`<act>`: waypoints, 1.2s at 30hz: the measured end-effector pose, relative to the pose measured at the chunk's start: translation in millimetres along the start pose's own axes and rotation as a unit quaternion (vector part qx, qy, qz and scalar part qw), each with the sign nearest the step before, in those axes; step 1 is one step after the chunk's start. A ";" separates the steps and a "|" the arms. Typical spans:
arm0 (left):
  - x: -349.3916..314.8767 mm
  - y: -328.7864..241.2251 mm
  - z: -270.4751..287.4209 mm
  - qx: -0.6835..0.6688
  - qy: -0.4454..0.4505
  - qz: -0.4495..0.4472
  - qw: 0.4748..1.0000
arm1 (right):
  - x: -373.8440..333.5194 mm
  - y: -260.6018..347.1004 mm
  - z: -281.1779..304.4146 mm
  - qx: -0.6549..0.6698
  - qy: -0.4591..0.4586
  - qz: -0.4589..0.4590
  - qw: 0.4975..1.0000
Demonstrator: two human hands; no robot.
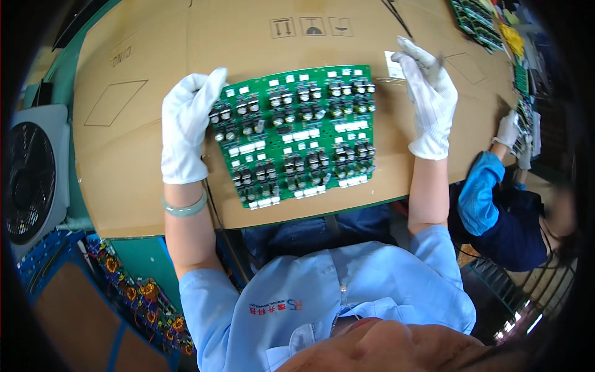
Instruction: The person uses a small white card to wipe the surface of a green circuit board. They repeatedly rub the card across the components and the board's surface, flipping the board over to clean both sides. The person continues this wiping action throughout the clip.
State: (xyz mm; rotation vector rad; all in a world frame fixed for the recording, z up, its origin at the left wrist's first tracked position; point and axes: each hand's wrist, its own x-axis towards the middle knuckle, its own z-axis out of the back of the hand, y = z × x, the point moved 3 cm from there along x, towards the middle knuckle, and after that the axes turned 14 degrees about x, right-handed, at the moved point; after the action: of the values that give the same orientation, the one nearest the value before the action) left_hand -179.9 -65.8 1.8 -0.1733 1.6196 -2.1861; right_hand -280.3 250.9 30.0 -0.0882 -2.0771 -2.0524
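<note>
A large green circuit board [300, 149], filled with rows of black parts, round capacitors and white connectors, is tilted slightly over the cardboard-covered table in front of me. My left hand [191, 124], in a white glove, grips its upper left edge between thumb and fingers. Past the board's right edge, and apart from it, is my gloved right hand [431, 102]. Its fingers stretch upward with a gap between them, and I see nothing in it. Part of that hand is slightly blurred. A white paper label [393, 64] lies just beside its fingers.
Brown cardboard [142, 149] covers the table. A grey fan [37, 177] stands at the left, above boards with coils [145, 291]. More green boards [476, 23] lie at the far right. A co-worker's gloved hand [507, 129] is at the right edge. A dark cable [396, 17] lies at the back.
</note>
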 end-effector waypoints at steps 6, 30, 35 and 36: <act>-0.9 -2.4 -0.3 -0.013 0.007 0.011 1.000 | -38.2 55.6 4.7 -0.052 -0.043 0.091 0.994; -8.6 -10.8 3.2 0.008 -0.024 -0.022 0.999 | -136.9 22.9 7.2 -0.334 0.226 0.192 0.895; -9.1 -9.5 3.7 -0.002 -0.020 -0.008 1.000 | -140.4 21.7 8.4 -0.331 0.225 0.205 0.893; -9.2 -9.9 3.6 -0.008 -0.017 -0.010 1.000 | -140.9 20.4 8.2 -0.328 0.224 0.207 0.894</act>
State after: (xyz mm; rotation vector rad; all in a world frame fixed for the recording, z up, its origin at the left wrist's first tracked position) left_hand -172.8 -63.0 13.5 -0.2314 1.6242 -2.1723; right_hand -140.0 275.2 22.2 -0.1354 -0.9452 -2.1336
